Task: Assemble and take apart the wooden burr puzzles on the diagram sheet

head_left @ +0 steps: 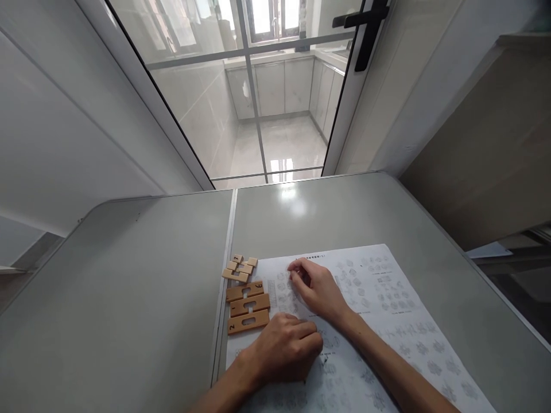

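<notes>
My left hand [286, 347] rests on a printed sheet [379, 321], its fingers curled under into a fist. Whatever it may hold is hidden beneath it. Farther forward on the sheet lies my right hand [316, 284], with fingers bent and tips close to the thumb; nothing shows between them. Left of both hands, three brown slotted wooden pieces [257, 318] lie side by side, with handwritten marks, one reading 2. My left knuckles are close to the nearest one. Beyond these lie several smaller, pale notched wooden pieces [235, 275], one marked 3.
A grey-green table [129, 298] with a metal seam [232, 221] bears everything. Beyond its far edge stands a glazed door [258, 115] with a black handle [365, 28]. A white wall panel [77, 126] rises at the left, and a brown surface [486, 149] at the right.
</notes>
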A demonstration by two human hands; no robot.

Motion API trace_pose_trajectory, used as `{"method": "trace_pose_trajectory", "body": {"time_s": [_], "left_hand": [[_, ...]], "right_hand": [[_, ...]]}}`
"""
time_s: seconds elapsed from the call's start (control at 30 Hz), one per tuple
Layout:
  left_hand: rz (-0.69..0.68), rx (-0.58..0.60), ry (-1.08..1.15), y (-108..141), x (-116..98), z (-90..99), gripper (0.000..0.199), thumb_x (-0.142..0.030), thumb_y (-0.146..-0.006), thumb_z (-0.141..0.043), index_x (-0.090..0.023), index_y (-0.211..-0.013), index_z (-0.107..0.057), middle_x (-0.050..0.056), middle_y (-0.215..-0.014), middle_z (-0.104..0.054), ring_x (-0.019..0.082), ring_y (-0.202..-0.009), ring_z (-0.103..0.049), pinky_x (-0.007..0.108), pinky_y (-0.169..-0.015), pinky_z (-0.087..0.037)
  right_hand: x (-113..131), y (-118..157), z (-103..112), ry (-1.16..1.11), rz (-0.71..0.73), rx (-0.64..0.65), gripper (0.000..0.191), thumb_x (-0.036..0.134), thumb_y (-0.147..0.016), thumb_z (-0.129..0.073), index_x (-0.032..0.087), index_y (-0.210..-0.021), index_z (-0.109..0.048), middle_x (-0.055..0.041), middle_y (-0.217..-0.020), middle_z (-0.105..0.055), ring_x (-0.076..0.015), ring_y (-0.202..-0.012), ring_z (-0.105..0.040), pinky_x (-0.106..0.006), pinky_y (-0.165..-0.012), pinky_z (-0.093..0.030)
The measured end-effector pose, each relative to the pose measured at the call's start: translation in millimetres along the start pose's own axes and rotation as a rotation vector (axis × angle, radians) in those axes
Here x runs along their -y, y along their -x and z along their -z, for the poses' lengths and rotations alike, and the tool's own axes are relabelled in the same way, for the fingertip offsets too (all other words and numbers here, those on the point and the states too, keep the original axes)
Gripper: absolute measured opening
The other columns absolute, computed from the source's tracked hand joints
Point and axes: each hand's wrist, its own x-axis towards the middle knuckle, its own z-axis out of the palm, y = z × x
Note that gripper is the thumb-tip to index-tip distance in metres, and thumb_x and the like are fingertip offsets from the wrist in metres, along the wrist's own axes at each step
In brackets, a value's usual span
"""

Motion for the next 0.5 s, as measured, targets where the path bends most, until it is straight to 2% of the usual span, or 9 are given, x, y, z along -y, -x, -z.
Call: {"method": "trace_pose_trajectory", "body": {"time_s": [0.13, 0.27, 0.4, 0.5], "left_hand": [[0.002, -0.087, 0.061, -2, -1, 2.0, 0.019, -0.003, -0.076, -0.046, -0.021, -0.070, -0.048, -0.004, -0.059, -0.053, 0.011, -0.047, -0.039, 0.026, -0.049, -0.031], [0.010, -0.192, 0.147, -4, -2, 12.5, 0.021, -0.002, -0.077, -0.045, -0.022, -0.073, -0.049, -0.005, -0.060, -0.053, 0.011, -0.047, -0.038, 0.027, -0.050, -0.030], [0.125, -0.317, 0.137, -4, 9, 31.4, 0.027, 0.003, -0.083, -0.044, -0.022, -0.077, -0.050, -0.005, -0.062, -0.056, 0.012, -0.053, -0.047, 0.028, -0.056, -0.035], [0.286, -0.428, 0.049, -1, 28, 44.4, 0.028, 0.004, -0.088, -0.048, -0.023, -0.080, -0.052, -0.003, -0.068, -0.058, 0.014, -0.062, -0.053, 0.028, -0.062, -0.039]], "right_hand": [[-1, 0, -1, -0.007, 0.005, 0.002, 0.013, 0.024, -0.100, -0.055, 0.022, -0.095, -0.067, -0.0007, -0.078, -0.068, -0.0183, -0.068, -0.060, -0.030, -0.065, -0.046], [-2, -1, -2, -0.014, 0.014, -0.008, 0.013, 0.024, -0.099, -0.055, 0.022, -0.096, -0.068, -0.0001, -0.078, -0.067, -0.0176, -0.067, -0.059, -0.029, -0.065, -0.045], [-3, -1, -3, -0.019, 0.017, -0.006, 0.012, 0.023, -0.098, -0.055, 0.022, -0.096, -0.067, 0.0010, -0.075, -0.064, -0.0171, -0.065, -0.058, -0.029, -0.063, -0.044], [-3, -2, -2, -0.012, 0.011, 0.004, 0.012, 0.023, -0.098, -0.055, 0.022, -0.096, -0.067, 0.0011, -0.075, -0.065, -0.0170, -0.065, -0.058, -0.029, -0.064, -0.044]]}}
